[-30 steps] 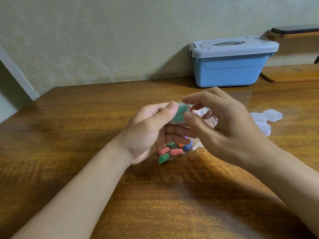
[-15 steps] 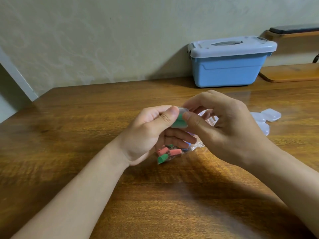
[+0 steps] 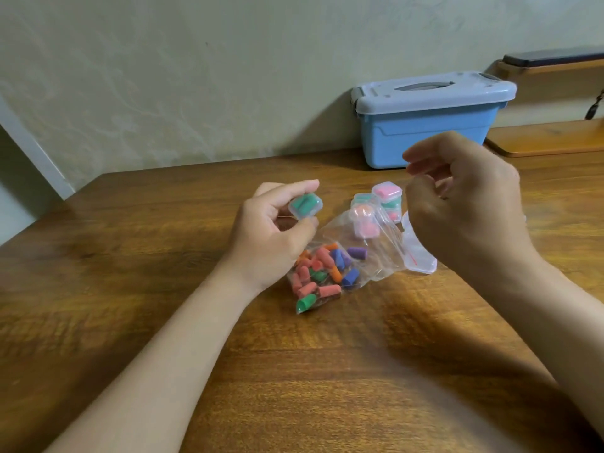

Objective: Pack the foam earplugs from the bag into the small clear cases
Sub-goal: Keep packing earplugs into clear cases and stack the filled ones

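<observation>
A small clear case (image 3: 305, 206) with green earplugs inside is pinched by the left hand (image 3: 274, 233). The grip is narrow: the thumb is set under the case and the index finger is laid over its far edge. The grip of the right hand (image 3: 467, 204) is half open. Its fingers are loosely bent, a gap is left between thumb and index finger, and nothing is seen inside it.

The fingertips of the right hand are blurred, so fine detail cannot be made out. Some empty cases (image 3: 421, 256) are partly covered by this hand and by the mouth of the zip bag (image 3: 372, 250). A group of filled cases (image 3: 387, 191) is seen behind the bag, partly through its plastic, and their number cannot be counted.

The bag lies flat on the desk (image 3: 130, 256) between the two hands, and the foam earplugs (image 3: 323, 273) are gathered in its near end. Both forearms are stretched in from the near edge. The left hand is held low beside the bag, and the right hand is raised higher, its back turned to the camera. A blue storage box (image 3: 428, 125) is placed against the wall.
</observation>
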`<act>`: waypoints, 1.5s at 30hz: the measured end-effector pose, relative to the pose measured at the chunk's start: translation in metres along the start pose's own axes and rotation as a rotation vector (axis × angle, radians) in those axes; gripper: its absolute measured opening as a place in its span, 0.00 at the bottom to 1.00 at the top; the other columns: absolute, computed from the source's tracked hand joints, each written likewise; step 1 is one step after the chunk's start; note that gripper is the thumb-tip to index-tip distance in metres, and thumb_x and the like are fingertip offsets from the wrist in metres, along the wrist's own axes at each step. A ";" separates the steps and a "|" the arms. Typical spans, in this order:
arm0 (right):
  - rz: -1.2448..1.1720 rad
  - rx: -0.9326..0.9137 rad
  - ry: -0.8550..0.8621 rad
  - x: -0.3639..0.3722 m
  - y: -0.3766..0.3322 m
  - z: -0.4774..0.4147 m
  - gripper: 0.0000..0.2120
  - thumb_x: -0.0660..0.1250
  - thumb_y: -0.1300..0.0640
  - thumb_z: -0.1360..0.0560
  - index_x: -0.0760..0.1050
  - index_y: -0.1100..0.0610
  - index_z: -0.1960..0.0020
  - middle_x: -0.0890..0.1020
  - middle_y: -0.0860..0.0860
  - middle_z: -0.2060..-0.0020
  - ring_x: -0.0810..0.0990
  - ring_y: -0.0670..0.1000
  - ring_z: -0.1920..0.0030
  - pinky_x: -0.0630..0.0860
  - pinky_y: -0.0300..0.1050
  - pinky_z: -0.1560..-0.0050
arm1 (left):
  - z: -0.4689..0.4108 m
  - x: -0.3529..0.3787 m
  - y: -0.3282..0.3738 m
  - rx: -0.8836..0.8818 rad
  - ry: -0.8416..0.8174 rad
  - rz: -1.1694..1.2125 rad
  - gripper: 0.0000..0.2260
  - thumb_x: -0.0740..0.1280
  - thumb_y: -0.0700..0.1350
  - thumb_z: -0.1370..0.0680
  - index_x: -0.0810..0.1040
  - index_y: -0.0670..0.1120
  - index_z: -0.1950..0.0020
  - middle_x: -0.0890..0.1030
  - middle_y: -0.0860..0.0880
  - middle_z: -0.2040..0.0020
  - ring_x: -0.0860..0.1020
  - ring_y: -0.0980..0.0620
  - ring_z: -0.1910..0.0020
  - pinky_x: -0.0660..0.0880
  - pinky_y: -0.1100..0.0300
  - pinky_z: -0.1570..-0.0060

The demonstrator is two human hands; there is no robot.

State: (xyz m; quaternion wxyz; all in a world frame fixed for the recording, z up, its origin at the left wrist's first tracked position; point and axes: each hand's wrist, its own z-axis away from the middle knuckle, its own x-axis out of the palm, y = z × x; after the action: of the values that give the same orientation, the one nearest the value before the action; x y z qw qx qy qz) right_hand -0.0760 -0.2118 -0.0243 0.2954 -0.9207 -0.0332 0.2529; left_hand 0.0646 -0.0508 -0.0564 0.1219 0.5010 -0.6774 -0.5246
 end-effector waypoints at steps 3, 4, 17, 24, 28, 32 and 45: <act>0.072 -0.018 -0.096 0.000 0.005 -0.004 0.11 0.65 0.65 0.26 0.80 0.58 0.46 0.82 0.52 0.56 0.80 0.52 0.56 0.78 0.50 0.53 | -0.012 0.002 0.000 -0.052 0.030 -0.064 0.20 0.73 0.38 0.24 0.79 0.54 0.35 0.80 0.52 0.38 0.79 0.54 0.38 0.79 0.51 0.39; 0.088 -0.019 -0.161 0.001 0.006 -0.003 0.10 0.65 0.63 0.25 0.80 0.57 0.45 0.82 0.51 0.56 0.80 0.53 0.57 0.78 0.49 0.54 | -0.018 0.004 0.000 -0.069 0.032 -0.082 0.18 0.73 0.38 0.24 0.79 0.56 0.40 0.81 0.52 0.40 0.80 0.53 0.40 0.80 0.49 0.40; 0.025 0.284 -0.472 0.002 0.009 -0.004 0.08 0.65 0.60 0.25 0.76 0.50 0.48 0.80 0.46 0.58 0.82 0.49 0.59 0.79 0.43 0.65 | -0.055 0.034 -0.018 -0.225 -0.210 -0.376 0.08 0.75 0.45 0.24 0.82 0.55 0.46 0.82 0.59 0.50 0.80 0.63 0.52 0.79 0.63 0.53; 0.078 0.293 -0.394 0.002 0.009 -0.006 0.11 0.64 0.61 0.25 0.78 0.52 0.45 0.81 0.49 0.55 0.79 0.51 0.55 0.81 0.52 0.55 | -0.047 0.035 -0.022 -0.138 -0.273 -0.467 0.12 0.73 0.47 0.23 0.82 0.57 0.40 0.83 0.55 0.42 0.80 0.55 0.43 0.80 0.49 0.42; 0.224 0.268 -0.299 -0.002 0.014 -0.010 0.12 0.61 0.65 0.26 0.78 0.55 0.47 0.80 0.54 0.53 0.76 0.57 0.53 0.74 0.49 0.55 | -0.042 0.032 -0.016 -0.114 -0.251 -0.467 0.13 0.70 0.44 0.21 0.81 0.54 0.37 0.81 0.54 0.39 0.78 0.55 0.40 0.78 0.50 0.38; 0.350 0.266 -0.273 -0.018 0.026 -0.020 0.12 0.61 0.68 0.27 0.78 0.56 0.51 0.79 0.57 0.55 0.75 0.61 0.53 0.73 0.50 0.54 | -0.033 0.025 -0.002 0.004 -0.209 -0.476 0.09 0.65 0.44 0.19 0.83 0.53 0.43 0.82 0.55 0.44 0.78 0.58 0.44 0.77 0.57 0.42; 0.381 0.018 -0.730 -0.030 0.024 -0.022 0.08 0.69 0.56 0.27 0.79 0.47 0.49 0.81 0.46 0.53 0.79 0.51 0.51 0.81 0.53 0.49 | -0.009 0.021 0.033 0.028 -0.602 -0.631 0.41 0.75 0.68 0.35 0.64 0.61 0.26 0.69 0.61 0.32 0.70 0.59 0.35 0.76 0.53 0.39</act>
State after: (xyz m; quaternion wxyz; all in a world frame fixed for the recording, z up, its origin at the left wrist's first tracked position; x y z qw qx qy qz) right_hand -0.0934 -0.2491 -0.0091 0.2203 -0.7573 0.0376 0.6136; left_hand 0.0428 -0.0750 -0.0326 -0.2544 0.5098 -0.5035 -0.6495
